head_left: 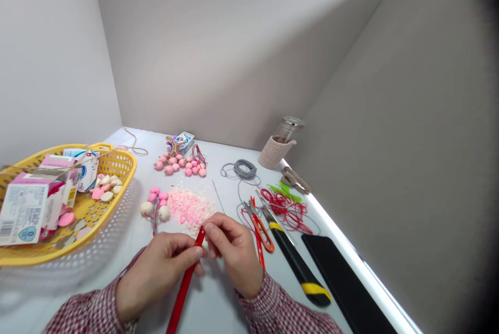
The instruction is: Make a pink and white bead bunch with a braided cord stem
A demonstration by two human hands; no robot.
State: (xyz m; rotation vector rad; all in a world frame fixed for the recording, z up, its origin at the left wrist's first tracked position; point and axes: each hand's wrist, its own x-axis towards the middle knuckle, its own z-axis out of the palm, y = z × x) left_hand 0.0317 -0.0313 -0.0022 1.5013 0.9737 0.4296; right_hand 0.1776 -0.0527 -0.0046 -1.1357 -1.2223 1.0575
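since both hands are up close together over the white table (pixel 218 292), here's the layout. left hand (pixel 158 266) has a long red piece (pixel 182 292) pinched between thumb and fingers, slanting down toward the near edge of the view. right hand (pixel 234 253) is right by its upper end, fingers curled in and thumb close to the index finger, but i can't tell if it's actually gripping the red piece. just beyond them there's a heap of pink and white crumbs (pixel 191 206), with some pink and cream beads (pixel 164 213) beside it on the left. off to the right are orange-handled scissors (pixel 266 239), a tangle of red cord (pixel 277 204) and a black-and-yellow tool (pixel 296 261). yellow basket (pixel 130 163) on the far left holds small boxes (pixel 25 212).
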